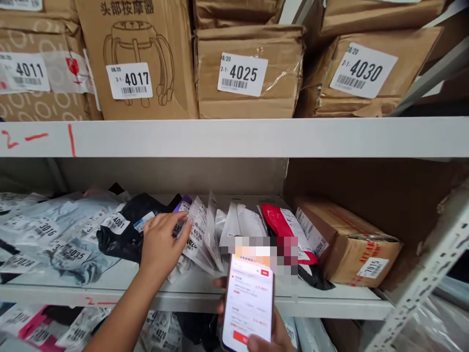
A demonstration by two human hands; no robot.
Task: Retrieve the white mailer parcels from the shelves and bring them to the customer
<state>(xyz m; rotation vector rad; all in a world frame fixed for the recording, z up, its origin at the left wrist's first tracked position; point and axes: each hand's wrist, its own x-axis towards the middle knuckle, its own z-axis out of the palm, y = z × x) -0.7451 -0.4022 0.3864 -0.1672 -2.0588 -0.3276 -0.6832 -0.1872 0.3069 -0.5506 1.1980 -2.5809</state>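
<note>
My left hand (163,244) reaches into the middle shelf, its thumb and fingers apart. The fingertips are at a row of thin white parcel bags (200,230) labelled 4030; whether they touch is hard to tell. Just left of that hand lies a black parcel bag (120,227) with a 4001 label, and a purple parcel (184,203) shows behind the fingers. My right hand (271,337) is closed around a smartphone (247,303) in front of the shelf edge. The phone's lit screen shows a list with red marks, and its top is partly pixelated.
Labelled cardboard boxes (251,44) fill the upper shelf above a white beam (234,138). Grey parcel bags (73,220) pile up at left. A red parcel (276,222) and a 7015 box (351,244) sit at right, near a perforated post (421,293).
</note>
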